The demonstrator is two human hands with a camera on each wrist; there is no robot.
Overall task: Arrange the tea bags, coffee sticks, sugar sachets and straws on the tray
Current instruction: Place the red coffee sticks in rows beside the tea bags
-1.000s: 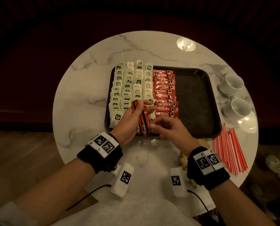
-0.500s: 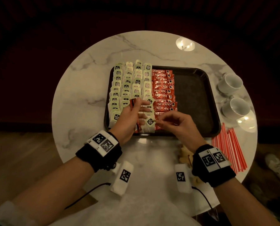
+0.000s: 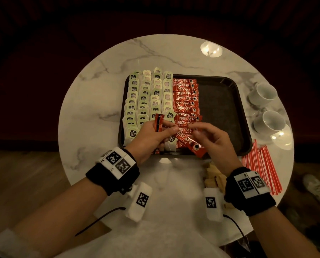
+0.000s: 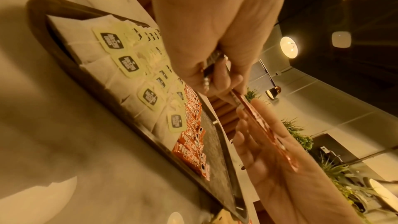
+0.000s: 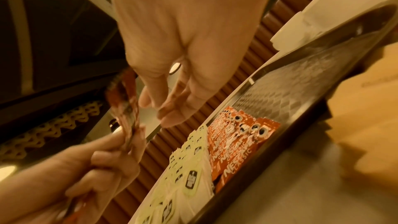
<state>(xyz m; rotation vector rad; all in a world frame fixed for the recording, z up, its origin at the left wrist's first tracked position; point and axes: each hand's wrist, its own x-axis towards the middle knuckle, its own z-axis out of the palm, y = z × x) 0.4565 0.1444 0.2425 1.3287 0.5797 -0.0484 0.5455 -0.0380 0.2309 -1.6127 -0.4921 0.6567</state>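
Tea bags (image 3: pixel 146 101) in rows, left part of tray (image 3: pixel 235 116). Left hand (image 3: pixel 151 135) over tray's near-left corner, fingers curled round small bundle of coffee sticks (image 3: pixel 28 122), ends poking up past thumb. Column of coffee sticks on tray (image 3: pixel 186 101) just right of tea bags. One loose coffee stick (image 3: pixel 190 144) lies slanted at near end of column. Right hand (image 3: pixel 214 140) just above it, fingers loosely bent, spread, nothing gripped. Tray's right part bare. Straws (image 3: pixel 263 170) on table (image 3: pixel 96 108) right of tray. Two white cups (image 3: pixel 265 108) far right. Sugar sachets: cannot tell.
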